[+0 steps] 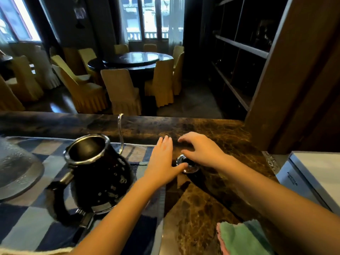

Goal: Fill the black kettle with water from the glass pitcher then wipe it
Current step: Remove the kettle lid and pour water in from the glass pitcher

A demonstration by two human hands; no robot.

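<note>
black kettle [95,173]: open-topped, on checked cloth [33,223] | left hand [161,161], right hand [202,151]: at lid [192,168]

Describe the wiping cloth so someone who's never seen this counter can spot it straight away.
Start at the brown marble counter. Right of the black kettle and its blue checked mat, at the near edge, lies the cloth. It is plain mint green with a pink edge, not checked.

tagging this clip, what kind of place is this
Likely a restaurant or banquet room, seen from a service counter: a big round table ringed by cloth-covered chairs, a marble counter in front, and dark shelving at right.
</note>
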